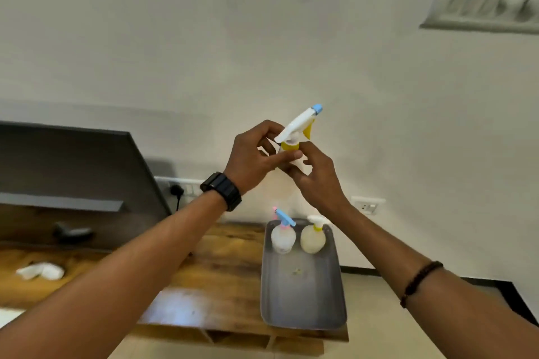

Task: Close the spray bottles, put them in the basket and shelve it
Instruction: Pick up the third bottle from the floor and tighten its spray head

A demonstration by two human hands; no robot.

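Observation:
Both my hands are raised in front of the wall with a spray bottle between them. Its white trigger head (pixel 299 125) has a blue nozzle tip and a yellow trigger and collar. My left hand (pixel 252 156) grips at the collar, and my right hand (pixel 316 176) holds the bottle body, which is mostly hidden by fingers. Below, a grey basket (pixel 303 300) on the wooden shelf top holds two upright bottles: one with a blue and pink head (pixel 282 234) and one with a white and yellow head (pixel 313 237).
A dark monitor (pixel 67 172) stands at the left on the wooden shelf unit (pixel 221 265), with a white crumpled cloth (pixel 40 271) near it. Open shelf compartments (pixel 239 339) show under the top. Wall sockets (pixel 368 207) sit behind the basket.

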